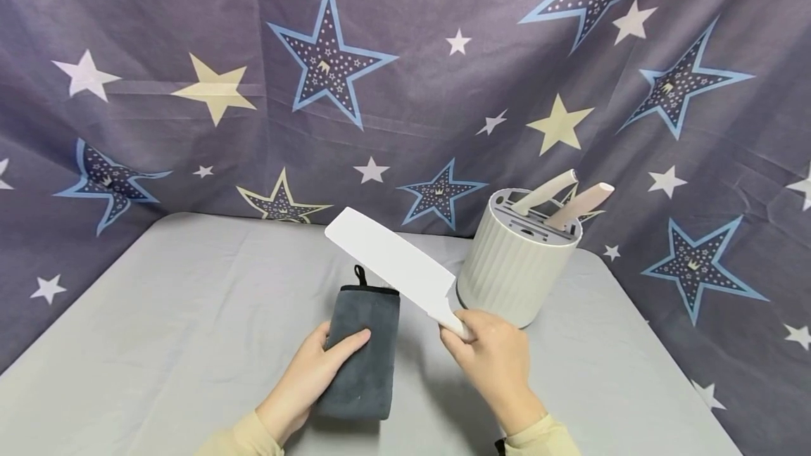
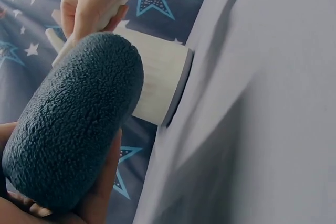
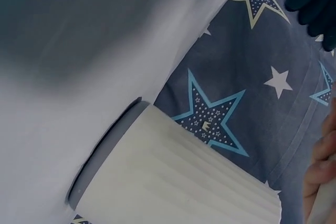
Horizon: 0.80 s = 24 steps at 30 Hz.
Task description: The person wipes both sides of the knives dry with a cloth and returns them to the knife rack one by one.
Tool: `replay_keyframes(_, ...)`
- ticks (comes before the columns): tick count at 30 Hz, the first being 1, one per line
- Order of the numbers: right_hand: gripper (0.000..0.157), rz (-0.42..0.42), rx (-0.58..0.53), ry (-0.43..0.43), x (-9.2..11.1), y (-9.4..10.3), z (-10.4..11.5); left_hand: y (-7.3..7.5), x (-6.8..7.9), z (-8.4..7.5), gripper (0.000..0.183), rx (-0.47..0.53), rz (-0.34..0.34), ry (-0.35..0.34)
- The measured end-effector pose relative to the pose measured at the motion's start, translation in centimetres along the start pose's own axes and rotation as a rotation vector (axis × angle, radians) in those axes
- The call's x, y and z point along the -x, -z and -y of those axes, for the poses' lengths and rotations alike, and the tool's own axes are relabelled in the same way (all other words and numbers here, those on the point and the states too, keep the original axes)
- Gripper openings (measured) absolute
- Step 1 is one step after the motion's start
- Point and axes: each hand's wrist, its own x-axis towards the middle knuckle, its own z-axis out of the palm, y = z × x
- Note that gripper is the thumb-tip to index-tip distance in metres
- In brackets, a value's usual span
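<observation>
A white cleaver (image 1: 393, 255) with a broad blade slants up to the left, its handle gripped by my right hand (image 1: 497, 350). In my left hand (image 1: 310, 368) is a folded dark grey cloth (image 1: 364, 371) with a black hanging loop at its top; the thumb lies across its front. The blade's lower edge passes near the cloth's top corner; whether they touch I cannot tell. The left wrist view shows the cloth's fluffy end (image 2: 79, 114) close up. Only some fingers (image 3: 323, 166) of the right hand show in the right wrist view.
A ribbed cream knife block (image 1: 516, 266) stands at the back right, just beyond my right hand, with a white-handled and a pinkish-handled tool in its slots. The table has a pale grey cover (image 1: 190, 315). A star-patterned curtain (image 1: 405, 125) hangs behind and at both sides.
</observation>
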Motion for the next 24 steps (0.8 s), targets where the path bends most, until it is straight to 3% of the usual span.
replay_keyframes(15, 0.013, 0.047, -0.093, 0.079, 0.6, -0.1, 2.2, -0.3, 0.3, -0.1, 0.063, 0.079, 0.151, -0.037)
replay_keyframes(24, 0.014, 0.053, -0.101, 0.107, 0.8, -0.2, 2.5, -0.4, 0.5, -0.2, 0.064, 0.097, 0.203, -0.065)
